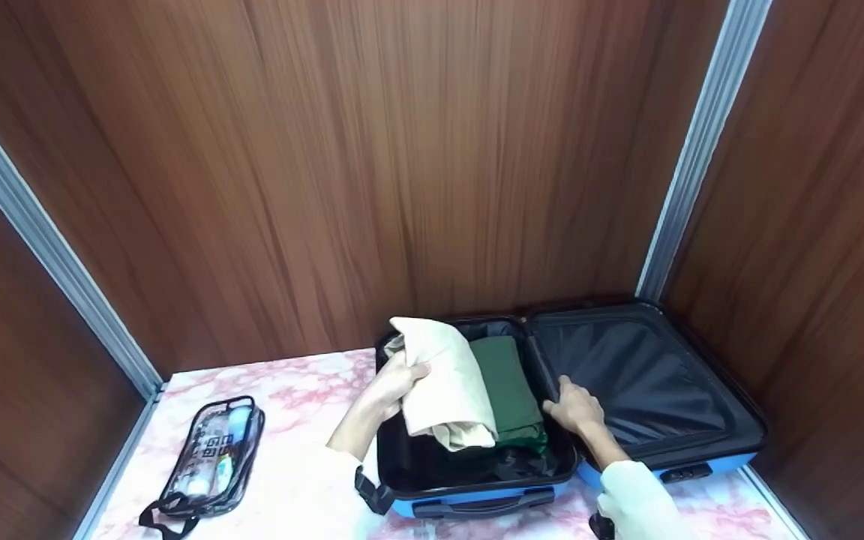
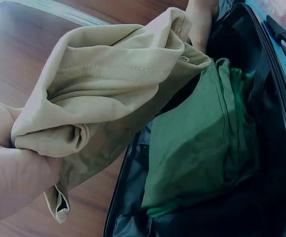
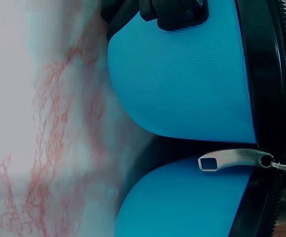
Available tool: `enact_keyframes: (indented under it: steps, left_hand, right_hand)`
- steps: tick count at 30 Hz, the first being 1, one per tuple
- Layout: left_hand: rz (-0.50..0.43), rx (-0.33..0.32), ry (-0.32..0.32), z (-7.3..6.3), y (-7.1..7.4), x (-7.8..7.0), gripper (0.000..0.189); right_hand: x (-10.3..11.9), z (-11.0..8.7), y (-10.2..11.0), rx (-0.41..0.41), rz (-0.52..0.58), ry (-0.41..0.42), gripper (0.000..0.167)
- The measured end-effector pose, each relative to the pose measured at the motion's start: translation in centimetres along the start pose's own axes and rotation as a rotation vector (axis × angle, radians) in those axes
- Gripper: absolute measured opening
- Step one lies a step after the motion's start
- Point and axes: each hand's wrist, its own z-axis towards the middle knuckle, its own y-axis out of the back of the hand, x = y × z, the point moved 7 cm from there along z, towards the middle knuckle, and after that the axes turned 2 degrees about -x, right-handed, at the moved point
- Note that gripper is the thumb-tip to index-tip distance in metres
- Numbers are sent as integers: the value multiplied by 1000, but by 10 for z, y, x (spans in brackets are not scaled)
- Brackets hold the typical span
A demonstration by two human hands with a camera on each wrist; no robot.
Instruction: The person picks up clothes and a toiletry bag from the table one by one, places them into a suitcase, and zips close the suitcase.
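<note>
My left hand (image 1: 393, 384) grips a folded beige garment (image 1: 451, 379) at its left side, holding it raised over the suitcase's left half. In the left wrist view, the garment's (image 2: 108, 84) rolled layers and a stitched hem show above my thumb and fingers. Beneath and to its right, folded dark green clothing (image 1: 507, 382) lies inside the open blue suitcase (image 1: 477, 491). My right hand (image 1: 580, 409) rests at the inner rim between the two halves, thumb and index finger spread apart, holding no garment. The right wrist view shows the suitcase's blue outer shells (image 3: 182, 84) and a metal zipper pull (image 3: 234, 159).
A clear toiletry bag (image 1: 211, 457) with black trim and bottles inside lies at the left on the pink marbled surface (image 1: 304, 390). The suitcase's black-lined right half (image 1: 627, 375) lies open. Wood-grain panels (image 1: 439, 150) stand close behind and at both sides.
</note>
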Motion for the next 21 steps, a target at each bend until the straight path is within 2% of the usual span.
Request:
enact_keyframes:
  steps: [15, 21]
  left_hand:
    - [-46, 81, -18, 36, -41, 1, 33]
    - [-61, 106, -25, 52, -52, 2, 31]
  right_hand:
    - [-2, -3, -2, -29, -12, -17, 67]
    - [-1, -5, 1, -37, -13, -23, 67]
